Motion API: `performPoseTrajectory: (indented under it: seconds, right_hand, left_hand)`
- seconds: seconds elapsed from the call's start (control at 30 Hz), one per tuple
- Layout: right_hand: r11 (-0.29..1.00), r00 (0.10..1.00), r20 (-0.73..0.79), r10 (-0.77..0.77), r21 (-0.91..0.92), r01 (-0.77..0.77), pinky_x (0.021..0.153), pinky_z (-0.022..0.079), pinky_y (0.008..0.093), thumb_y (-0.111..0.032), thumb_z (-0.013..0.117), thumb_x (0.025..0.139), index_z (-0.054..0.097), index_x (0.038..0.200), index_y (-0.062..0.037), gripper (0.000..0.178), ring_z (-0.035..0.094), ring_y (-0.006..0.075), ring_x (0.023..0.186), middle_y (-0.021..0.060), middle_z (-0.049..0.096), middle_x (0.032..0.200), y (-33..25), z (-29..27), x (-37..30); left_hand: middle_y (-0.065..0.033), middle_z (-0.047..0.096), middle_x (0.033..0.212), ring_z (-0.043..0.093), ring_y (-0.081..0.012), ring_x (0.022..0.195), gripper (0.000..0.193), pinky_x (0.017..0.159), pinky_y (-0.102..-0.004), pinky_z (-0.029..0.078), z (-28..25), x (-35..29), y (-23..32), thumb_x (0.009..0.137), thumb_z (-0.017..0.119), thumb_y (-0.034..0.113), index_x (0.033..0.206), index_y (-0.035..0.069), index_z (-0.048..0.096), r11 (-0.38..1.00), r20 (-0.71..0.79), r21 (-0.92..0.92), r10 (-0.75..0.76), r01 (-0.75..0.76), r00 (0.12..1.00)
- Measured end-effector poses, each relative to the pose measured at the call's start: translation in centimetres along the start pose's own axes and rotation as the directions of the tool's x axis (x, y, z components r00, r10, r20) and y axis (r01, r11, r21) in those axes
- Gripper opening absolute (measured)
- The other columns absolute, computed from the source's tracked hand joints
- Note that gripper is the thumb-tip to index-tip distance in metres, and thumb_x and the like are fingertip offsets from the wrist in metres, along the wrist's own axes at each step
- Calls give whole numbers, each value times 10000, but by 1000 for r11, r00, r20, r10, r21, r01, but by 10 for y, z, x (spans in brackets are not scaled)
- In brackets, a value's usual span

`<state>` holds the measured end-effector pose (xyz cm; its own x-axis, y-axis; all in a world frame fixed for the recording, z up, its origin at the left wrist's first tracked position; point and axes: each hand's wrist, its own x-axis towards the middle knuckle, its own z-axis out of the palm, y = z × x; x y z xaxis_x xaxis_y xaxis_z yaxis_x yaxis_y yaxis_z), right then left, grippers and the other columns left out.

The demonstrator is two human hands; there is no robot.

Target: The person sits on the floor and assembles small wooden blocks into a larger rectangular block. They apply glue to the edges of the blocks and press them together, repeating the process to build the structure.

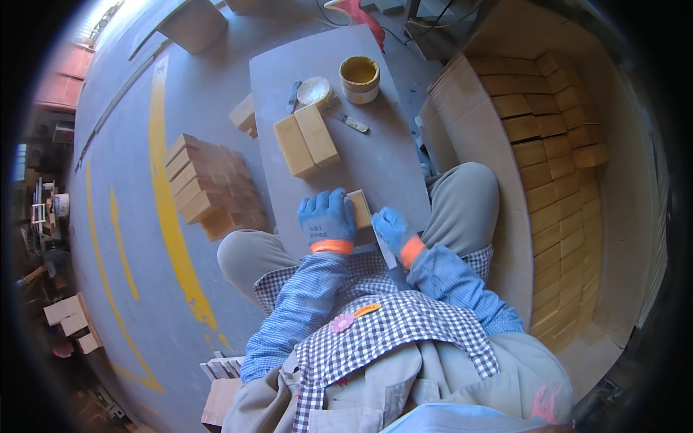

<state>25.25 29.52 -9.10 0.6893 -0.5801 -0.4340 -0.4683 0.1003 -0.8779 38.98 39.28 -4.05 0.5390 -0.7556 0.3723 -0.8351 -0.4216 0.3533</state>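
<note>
My left hand [326, 218], in a blue glove with an orange cuff, grips a light wooden block [359, 208] at the near end of the grey table [390, 155]. Part of the block is hidden under its fingers. Just right of the block is my right hand [395, 229], gloved alike, its fingers closed. A thin pale strip [384, 247] slants from beside those fingers toward my lap; whether the hand holds it I cannot tell. Farther up the table, two wooden blocks [306, 141] lie side by side.
Beyond them are a tub of yellowish paste [359, 78], a round pale lid [314, 92] and a putty knife [350, 121]. Stacked blocks [209, 184] stand on the floor at left. At right, a large cardboard box [480, 137] holds rows of blocks [552, 169].
</note>
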Motion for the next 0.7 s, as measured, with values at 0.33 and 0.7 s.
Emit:
performPoseTrajectory:
  seconds: [0.33, 0.7]
  right_hand:
    - [990, 979, -170, -117, -101, 101, 629, 476, 420, -324, 597, 984, 555, 822, -53, 318, 530, 223, 608, 149, 540, 684, -12, 4, 21]
    - [678, 981, 87, 171, 713, -181, 847, 563, 354, -275, 568, 1031, 576, 1048, -157, 120, 593, 141, 920, -9, 570, 977, 15, 7, -40]
  left_hand:
    - [-104, 662, 909, 619, -332, 840, 199, 817, -474, 448, 2, -1, -3, 877, 640, 254, 1018, 116, 669, 1000, -40, 17, 2, -1, 999]
    - [-150, 651, 1100, 631, -365, 996, 495, 872, -469, 476, -38, -12, -17, 767, 784, 399, 1136, 136, 585, 984, 432, -156, -8, 84, 902]
